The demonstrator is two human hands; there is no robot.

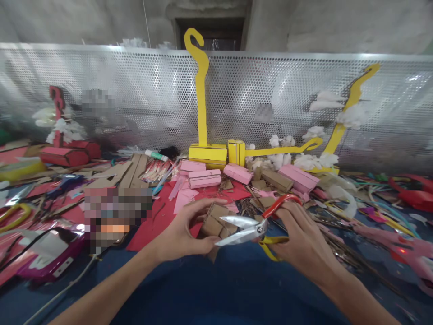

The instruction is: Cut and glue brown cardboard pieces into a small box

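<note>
My left hand (189, 232) is closed round a small brown cardboard block (216, 221), thumb at its near side and fingers behind it. My right hand (297, 239) grips a pair of scissors (259, 229) with one red and one yellow handle. Their blades stand apart and point left, in front of the block's right side; whether they touch it I cannot tell. Beyond my hands lie pink paper-covered blocks (204, 178) and a bare brown cardboard block (276, 179). A red paper sheet (145, 230) spreads beside and behind my left hand.
Yellow hook-topped paper shapes (202, 104) stand or lie along a perforated metal panel (135, 99). A red one (64, 153) stands at far left. A purple power strip (50, 262) and cable lie left. Twigs, scraps and a pink glue gun (395, 246) cover the right.
</note>
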